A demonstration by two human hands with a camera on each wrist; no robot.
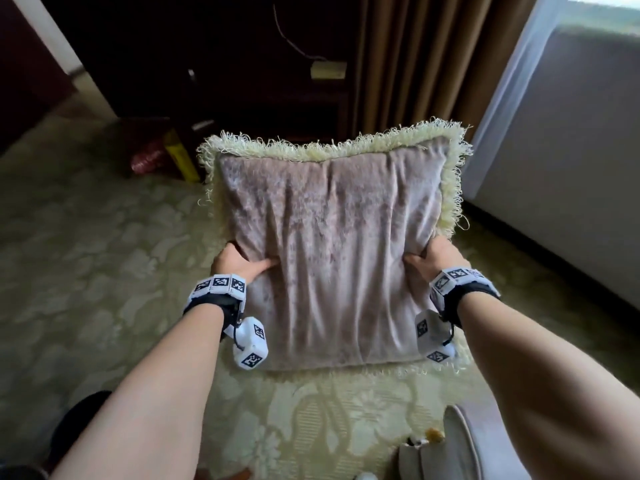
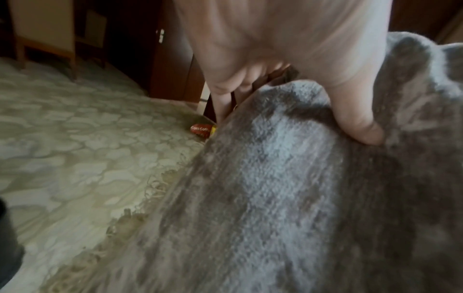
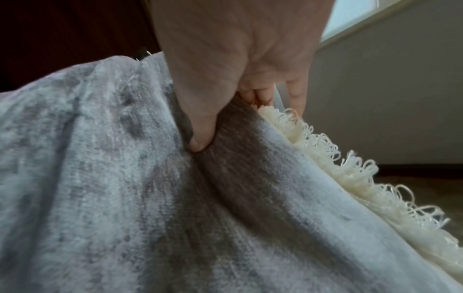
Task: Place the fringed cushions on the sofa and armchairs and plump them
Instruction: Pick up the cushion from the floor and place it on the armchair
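A square mauve-grey velvet cushion (image 1: 329, 251) with a cream fringe (image 1: 311, 147) is held up in the air in front of me, over the carpet. My left hand (image 1: 239, 263) grips its left edge, thumb pressed into the front face, fingers behind. My right hand (image 1: 433, 258) grips the right edge the same way. In the left wrist view the thumb of my left hand (image 2: 355, 123) dents the cushion (image 2: 275, 198). In the right wrist view the thumb of my right hand (image 3: 200, 126) sinks into the cushion (image 3: 125, 188) beside the fringe (image 3: 350, 168).
A pale green patterned carpet (image 1: 86, 271) covers the floor. A grey upholstered seat (image 1: 571, 168) stands at the right by brown curtains (image 1: 415, 64). Dark wooden furniture (image 1: 207, 64) is ahead, with a red packet (image 1: 149, 161) at its foot. Grey slippers (image 1: 450, 452) lie near my feet.
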